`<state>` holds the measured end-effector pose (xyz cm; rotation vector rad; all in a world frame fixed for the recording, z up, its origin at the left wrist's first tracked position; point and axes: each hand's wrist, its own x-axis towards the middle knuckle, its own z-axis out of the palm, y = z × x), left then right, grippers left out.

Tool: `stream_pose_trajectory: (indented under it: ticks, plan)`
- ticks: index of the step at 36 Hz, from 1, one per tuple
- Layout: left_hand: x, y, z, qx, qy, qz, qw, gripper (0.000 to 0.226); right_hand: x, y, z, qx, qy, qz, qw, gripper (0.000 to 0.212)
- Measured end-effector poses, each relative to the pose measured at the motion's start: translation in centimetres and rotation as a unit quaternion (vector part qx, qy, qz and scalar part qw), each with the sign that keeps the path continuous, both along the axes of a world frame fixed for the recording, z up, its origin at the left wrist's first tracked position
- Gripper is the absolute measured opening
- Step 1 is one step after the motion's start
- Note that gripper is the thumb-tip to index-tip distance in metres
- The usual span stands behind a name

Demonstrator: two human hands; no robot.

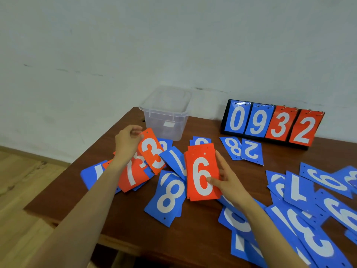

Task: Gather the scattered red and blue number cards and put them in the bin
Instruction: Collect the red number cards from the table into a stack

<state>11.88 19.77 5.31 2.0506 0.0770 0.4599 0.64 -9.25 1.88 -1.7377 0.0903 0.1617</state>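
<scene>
Wooden table point(193, 225), left hand point(127, 140) pinching red 3 card point(152, 153), right hand point(229, 180) gripping red stack point(201, 175)

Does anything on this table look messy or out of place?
Yes: blue cards lie strewn across the table, overlapping, askew, several upside down. Nothing looks damaged. The left hand holds a red 3 card; the right hand a red 6 stack.

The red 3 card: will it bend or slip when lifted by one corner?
Probably fairly stiff: the red 3 card looks flat though the left hand pinches only its top corner. Likely light, being thin. Its smooth face may slide in a loose grip.
</scene>
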Motion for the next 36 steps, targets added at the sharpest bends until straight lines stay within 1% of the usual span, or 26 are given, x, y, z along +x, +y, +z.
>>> stream_pose_trajectory:
  ticks: [4,7,9,12,15,16,19,23,27,31,36]
  plan:
    - [-2.5,0.4,0.8,-0.024,-0.083,0.036,0.996,0.017,-0.6,0.5,0.3,-0.008,-0.015,0.007,1.000,0.081]
    - [-4.0,0.7,1.2,-0.048,-0.103,0.059,0.992,0.017,-1.1,0.8,0.4,-0.016,-0.025,0.010,1.000,0.080]
    - [-4.7,0.7,1.3,-0.084,-0.092,0.065,0.990,0.017,-1.5,0.9,0.5,-0.017,-0.031,0.012,0.999,0.080]
    - [-5.8,0.2,1.1,-0.186,-0.039,0.041,0.981,0.014,-2.0,1.2,0.7,-0.019,-0.032,0.016,0.999,0.080]
    - [-7.4,-1.4,0.6,-0.283,0.030,-0.038,0.958,0.016,-2.5,1.4,1.1,-0.018,-0.034,0.025,0.999,0.080]
    - [-8.1,-2.1,0.3,-0.292,0.047,-0.068,0.953,0.018,-2.7,1.5,1.2,-0.013,-0.033,0.029,0.999,0.079]
    - [-10.0,-4.3,-0.1,-0.251,0.054,-0.129,0.958,0.023,-3.4,1.4,1.7,0.019,-0.024,0.044,0.999,0.078]
    - [-11.4,-6.6,-0.4,-0.188,0.025,-0.156,0.969,0.019,-4.2,1.1,2.4,0.037,0.002,0.081,0.996,0.075]
    - [-11.9,-8.3,-0.4,-0.136,0.020,-0.154,0.978,0.016,-4.8,0.8,2.5,0.062,0.021,0.107,0.992,0.073]
    - [-12.2,-9.1,-0.7,-0.122,0.017,-0.144,0.982,0.013,-5.1,0.6,2.2,0.091,0.030,0.106,0.990,0.072]
    - [-12.5,-9.4,-1.1,-0.116,0.028,-0.130,0.984,0.015,-5.2,0.5,1.9,0.090,0.045,0.101,0.990,0.065]
